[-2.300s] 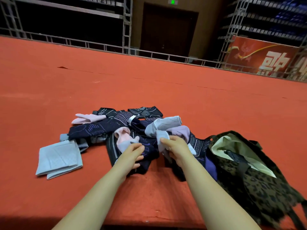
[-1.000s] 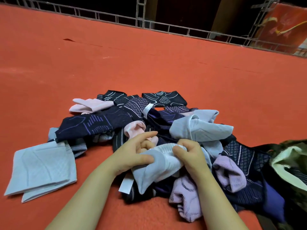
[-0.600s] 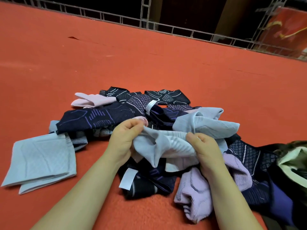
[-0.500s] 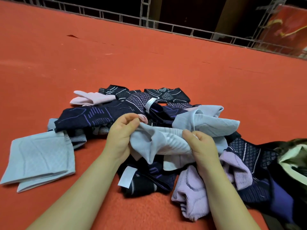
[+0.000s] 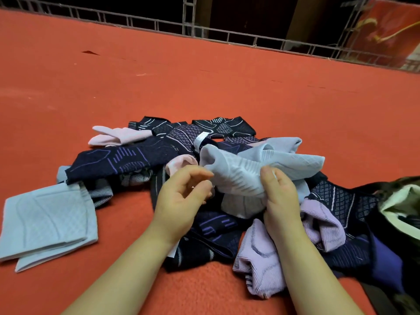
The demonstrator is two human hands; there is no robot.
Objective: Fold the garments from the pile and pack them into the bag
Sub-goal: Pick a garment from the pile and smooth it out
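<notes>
Right hand grips pale-blue garment; left hand loosely curled, holding nothing. Bag, 3 o'clock, cropped; contents indistinct.

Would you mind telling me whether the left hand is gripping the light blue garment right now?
No, the left hand hangs loosely curled beside the light blue garment, which only the right hand grips.
</notes>
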